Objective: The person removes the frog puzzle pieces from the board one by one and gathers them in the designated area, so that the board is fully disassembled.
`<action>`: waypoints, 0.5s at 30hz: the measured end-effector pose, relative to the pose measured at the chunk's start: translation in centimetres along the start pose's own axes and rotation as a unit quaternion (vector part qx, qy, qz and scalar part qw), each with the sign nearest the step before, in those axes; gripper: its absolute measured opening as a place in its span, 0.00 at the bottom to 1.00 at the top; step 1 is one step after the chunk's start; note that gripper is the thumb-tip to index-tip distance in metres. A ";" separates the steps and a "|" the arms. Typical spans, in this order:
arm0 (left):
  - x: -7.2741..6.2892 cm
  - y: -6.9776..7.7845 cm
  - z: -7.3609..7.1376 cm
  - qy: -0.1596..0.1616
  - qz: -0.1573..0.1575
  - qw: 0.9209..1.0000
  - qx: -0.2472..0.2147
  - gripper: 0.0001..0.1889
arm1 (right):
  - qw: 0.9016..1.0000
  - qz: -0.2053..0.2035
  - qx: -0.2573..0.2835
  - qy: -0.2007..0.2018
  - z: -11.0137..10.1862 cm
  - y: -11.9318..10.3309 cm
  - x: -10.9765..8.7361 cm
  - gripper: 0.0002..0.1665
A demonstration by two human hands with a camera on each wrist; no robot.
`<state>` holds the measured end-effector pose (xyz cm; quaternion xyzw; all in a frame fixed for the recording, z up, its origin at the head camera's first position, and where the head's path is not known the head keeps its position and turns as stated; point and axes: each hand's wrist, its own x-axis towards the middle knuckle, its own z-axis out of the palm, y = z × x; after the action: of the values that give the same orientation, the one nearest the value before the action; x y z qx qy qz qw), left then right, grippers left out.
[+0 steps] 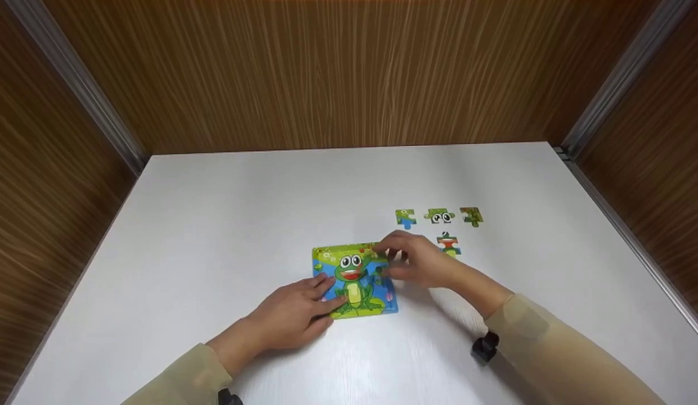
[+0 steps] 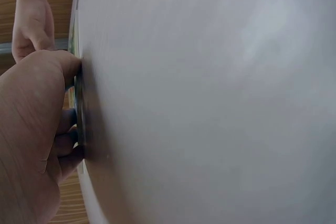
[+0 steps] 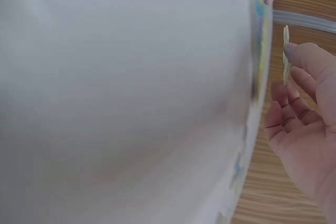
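A square jigsaw board (image 1: 354, 253) with a green frog picture lies on the white table. At its near left corner is my left hand (image 1: 295, 312), fingers stretched over the picture and thumb along the near edge. My right hand (image 1: 425, 261) is above the board's right side. It pinches a thin puzzle piece (image 3: 286, 72) between thumb and fingertips, seen edge-on in the right wrist view. The other fingers are loosely bent. In the left wrist view, my left hand (image 2: 31, 124) covers most of the board.
Beyond my right hand lie a green and blue piece (image 1: 406, 217), an eyes piece (image 1: 439, 216) and a green and brown piece (image 1: 471, 215). A mouth piece (image 1: 448, 243) lies nearer, partly behind the right hand. Wood-grain panels (image 1: 349, 73) enclose the white table (image 1: 242, 202).
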<state>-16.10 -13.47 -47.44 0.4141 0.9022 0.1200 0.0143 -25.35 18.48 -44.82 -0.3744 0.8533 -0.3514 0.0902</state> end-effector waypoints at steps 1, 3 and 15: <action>0.0 0.0 0.0 0.000 0.000 1.000 0.001 0.23 | 1.000 0.000 0.000 0.005 -0.4 0.0 -0.1 0.22; 0.0 0.0 0.0 0.001 0.000 1.000 0.003 0.23 | 1.000 0.000 0.000 0.015 -1.3 0.1 -0.4 0.23; 0.0 0.1 0.0 -0.001 -0.003 1.000 0.003 0.23 | 0.994 0.071 -0.029 0.071 -7.4 2.6 -3.6 0.27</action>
<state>-16.02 -13.36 -47.44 0.4116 0.9037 0.1173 0.0145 -27.40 26.20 -41.54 -0.2891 0.8921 -0.3445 0.0433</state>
